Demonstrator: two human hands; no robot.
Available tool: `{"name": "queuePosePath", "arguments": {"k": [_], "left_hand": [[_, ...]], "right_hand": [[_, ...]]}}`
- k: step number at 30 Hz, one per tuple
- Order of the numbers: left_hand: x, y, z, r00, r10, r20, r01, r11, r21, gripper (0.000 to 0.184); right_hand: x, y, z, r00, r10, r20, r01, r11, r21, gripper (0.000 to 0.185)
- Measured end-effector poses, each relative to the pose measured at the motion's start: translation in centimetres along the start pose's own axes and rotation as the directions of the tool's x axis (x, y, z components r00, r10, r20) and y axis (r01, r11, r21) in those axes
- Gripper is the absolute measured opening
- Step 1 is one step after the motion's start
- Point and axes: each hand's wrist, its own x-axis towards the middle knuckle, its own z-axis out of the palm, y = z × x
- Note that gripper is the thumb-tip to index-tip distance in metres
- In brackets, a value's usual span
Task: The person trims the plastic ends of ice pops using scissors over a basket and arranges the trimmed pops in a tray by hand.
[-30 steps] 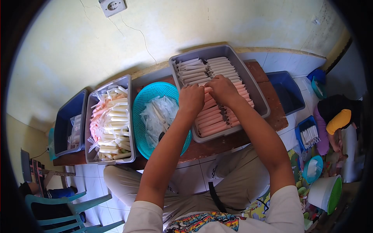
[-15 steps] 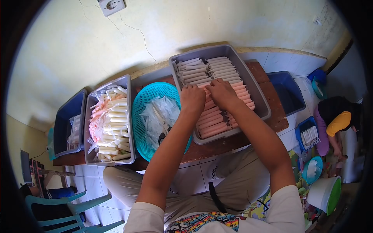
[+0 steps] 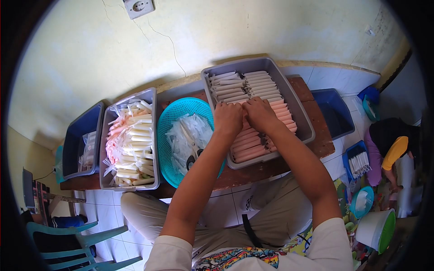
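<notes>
My left hand [image 3: 228, 118] and my right hand [image 3: 260, 114] meet over a grey tub [image 3: 308, 130], fingers curled and fingertips nearly touching. What they pinch is hidden behind the knuckles. Under and nearest to them lie rows of slim pink filled tubes [image 3: 251, 147], packed side by side in two columns with dark ends meeting in the middle. Farther back in the same tub are rows of whitish tubes [image 3: 263, 85]. To the left, a turquoise mesh basket [image 3: 166, 122] holds clear plastic bags [image 3: 192, 128] with scissors [image 3: 190, 140] lying on top.
A second grey tub [image 3: 156, 174] holds cream and pink filled tubes [image 3: 138, 140] in plastic. Dark blue tubs stand at far left [image 3: 68, 153] and on the floor at right [image 3: 337, 113]. A wooden bench [image 3: 323, 122] supports the work. At right another person [image 3: 395, 144] bends down; a green chair [image 3: 86, 244] is lower left.
The view has shifted slightly, so the tubs sit a little lower and to the right. Both hands stay over the same part of the tub, their fingers curled closer together.
</notes>
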Motion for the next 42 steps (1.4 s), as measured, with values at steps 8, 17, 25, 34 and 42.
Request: {"name": "queuePosePath", "arguments": {"k": [8, 17, 25, 34, 42], "left_hand": [[-1.0, 0.1, -1.6, 0.935, -0.080, -0.345, -0.033, 0.950, -0.310, 0.017], [-2.9, -1.7, -4.6, 0.885, -0.317, -0.342, -0.045, 0.672, -0.739, 0.027], [-5.2, -3.1, -5.7, 0.905, -0.411, -0.109, -0.185, -0.149, -0.971, 0.029], [-8.6, -6.5, -7.0, 0.905, -0.388, -0.177, -0.195, -0.006, -0.981, 0.021], [-12.1, -10.0, -10.3, 0.890, -0.362, -0.279, -0.163, 0.317, -0.934, 0.022]], "right_hand": [[0.0, -0.3, -2.4, 0.982, -0.058, -0.179, 0.114, 0.940, 0.321, 0.018], [-1.3, -2.9, -6.0, 0.959, 0.076, -0.274, 0.112, 0.783, 0.611, 0.026], [-1.7, -7.4, -6.6, 0.952, 0.232, -0.200, 0.047, 0.534, 0.844, 0.027], [-0.8, -11.5, -6.9, 0.961, 0.191, -0.198, 0.093, 0.451, 0.887, 0.029], [1.1, -15.2, -7.8, 0.955, 0.151, -0.255, 0.205, 0.281, 0.937, 0.030]]}}
